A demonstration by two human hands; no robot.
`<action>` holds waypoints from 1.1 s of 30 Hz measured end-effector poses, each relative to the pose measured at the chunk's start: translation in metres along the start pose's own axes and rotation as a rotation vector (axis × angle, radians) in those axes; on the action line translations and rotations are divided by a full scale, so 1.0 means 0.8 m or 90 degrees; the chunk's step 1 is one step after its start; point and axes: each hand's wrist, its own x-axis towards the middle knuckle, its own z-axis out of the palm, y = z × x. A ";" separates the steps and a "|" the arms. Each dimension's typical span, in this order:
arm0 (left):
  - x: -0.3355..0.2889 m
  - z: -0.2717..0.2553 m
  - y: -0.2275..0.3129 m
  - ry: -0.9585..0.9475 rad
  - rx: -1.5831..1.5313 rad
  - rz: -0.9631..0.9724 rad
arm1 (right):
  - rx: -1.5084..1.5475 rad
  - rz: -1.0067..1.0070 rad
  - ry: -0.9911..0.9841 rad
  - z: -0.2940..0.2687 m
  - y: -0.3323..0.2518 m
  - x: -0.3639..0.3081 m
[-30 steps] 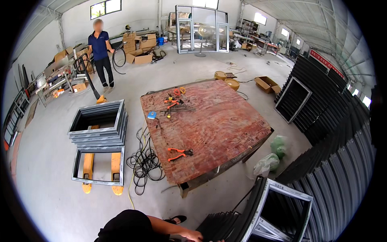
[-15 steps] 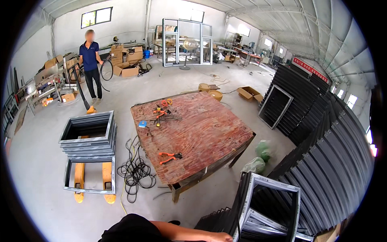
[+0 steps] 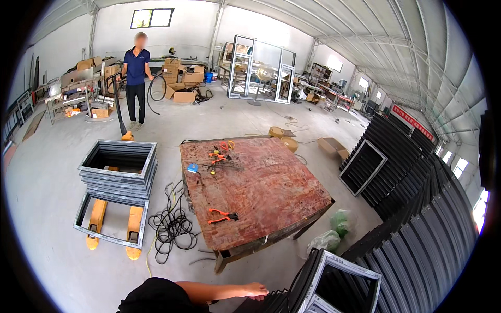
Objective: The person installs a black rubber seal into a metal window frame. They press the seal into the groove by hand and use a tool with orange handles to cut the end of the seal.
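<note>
My left hand (image 3: pixel 254 290) reaches in from the lower edge, with a black sleeve (image 3: pixel 156 296) on the upper arm. It hangs in the air left of a leaning grey window frame (image 3: pixel 340 259), apart from it. The fingers are loosely bent and slightly apart, and I see nothing in them. The frame wears light printed film along its bars and leans with other dark frames beside it at the lower right. My right hand is out of view.
A worn red worktable (image 3: pixel 261 193) carries orange-handled pliers (image 3: pixel 223 216) and a blue tape measure (image 3: pixel 192 168). Left of it, stacked frames (image 3: pixel 117 180) sit on a yellow pallet jack (image 3: pixel 134 229) near tangled black cable (image 3: pixel 172 224). A person (image 3: pixel 136 78) stands behind. Dark frames (image 3: pixel 417 240) line the right.
My left hand has moved left and slightly up, away from the leaning window frame's edge. The whole view has shifted and tilted a little. The other person stays in place.
</note>
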 end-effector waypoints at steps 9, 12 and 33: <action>0.174 -0.087 0.075 0.269 0.095 0.086 | 0.015 0.139 0.016 -0.056 -0.134 0.026; 0.231 -0.072 0.127 0.339 0.210 0.090 | -0.033 0.167 0.048 -0.047 -0.121 0.025; 0.333 -0.042 0.148 0.066 -0.263 -0.062 | -0.157 0.217 0.067 -0.027 -0.171 0.050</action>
